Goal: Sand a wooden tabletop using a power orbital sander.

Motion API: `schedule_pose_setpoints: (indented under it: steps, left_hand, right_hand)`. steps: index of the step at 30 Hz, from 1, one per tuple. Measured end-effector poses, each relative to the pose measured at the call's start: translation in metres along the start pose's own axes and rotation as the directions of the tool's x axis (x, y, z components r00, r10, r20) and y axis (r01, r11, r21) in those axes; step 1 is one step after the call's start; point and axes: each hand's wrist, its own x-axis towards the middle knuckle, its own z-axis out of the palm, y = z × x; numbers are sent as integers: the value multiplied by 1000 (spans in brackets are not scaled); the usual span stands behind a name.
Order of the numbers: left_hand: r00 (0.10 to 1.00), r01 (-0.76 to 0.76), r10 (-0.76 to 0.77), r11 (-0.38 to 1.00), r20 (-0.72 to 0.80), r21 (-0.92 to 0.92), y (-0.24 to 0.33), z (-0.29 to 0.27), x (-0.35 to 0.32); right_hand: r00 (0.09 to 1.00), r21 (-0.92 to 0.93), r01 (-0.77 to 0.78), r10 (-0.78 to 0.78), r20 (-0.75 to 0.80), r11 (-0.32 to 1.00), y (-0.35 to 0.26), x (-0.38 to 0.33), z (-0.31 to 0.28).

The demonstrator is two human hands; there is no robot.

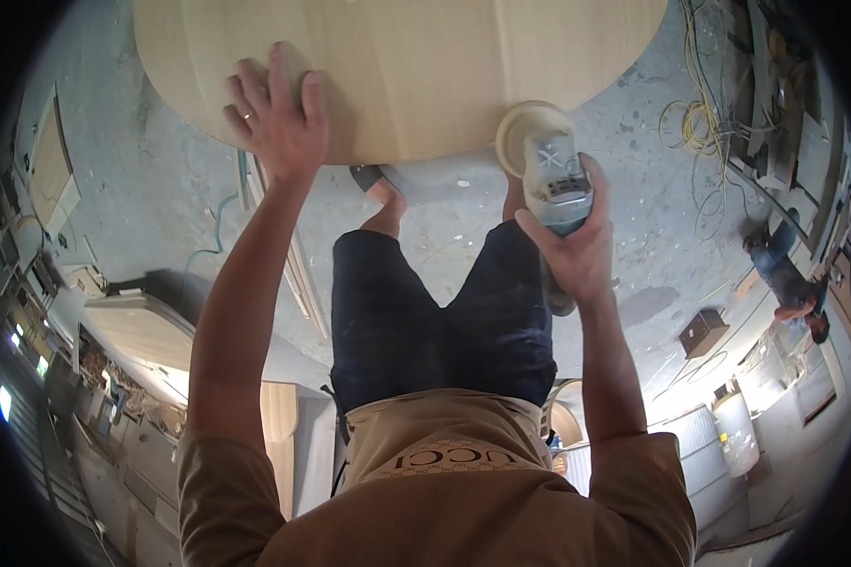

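A dusty grey concrete workshop floor (pixel 161 189) spreads below, with yellow coiled cables (pixel 695 123) far right of the grip. The right hand (pixel 572 250) is wrapped tight around a grey-and-white handheld disc sander (pixel 550 170) — its round pale pad against the edge of the large rounded pale wooden tabletop (pixel 416 66). Well left of that grip, the left hand (pixel 274 118) lies flat — fingers spread — on the tabletop.

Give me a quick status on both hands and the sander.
Left hand flat on the wooden panel. Right hand gripping the sander, disc at the panel's edge. Nothing in the way.
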Motion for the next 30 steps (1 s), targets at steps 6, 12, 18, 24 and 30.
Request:
schedule_pose_setpoints:
  steps: [6, 12, 18, 24, 30]
  left_hand:
    - [890, -443, 456, 871, 12, -212, -38, -13, 18]
    - [864, -497, 501, 841, -38, -215, -80, -11, 54]
    - [853, -522, 519, 839, -64, -155, -91, -4, 54]
    - [866, -500, 499, 856, -42, -133, -89, -1, 54]
    - [861, -506, 508, 846, -34, -167, -85, -2, 55]
  right_hand:
    - [997, 61, -48, 52, -52, 997, -30, -47, 89]
    - [998, -20, 67, -68, -9, 998, -58, -64, 155]
    - [993, 234, -89, 104, -50, 968, -53, -64, 139]
    - [963, 356, -116, 192, -188, 927, -10, -50, 85]
    - [934, 251, -130, 203, -294, 959, -9, -39, 61]
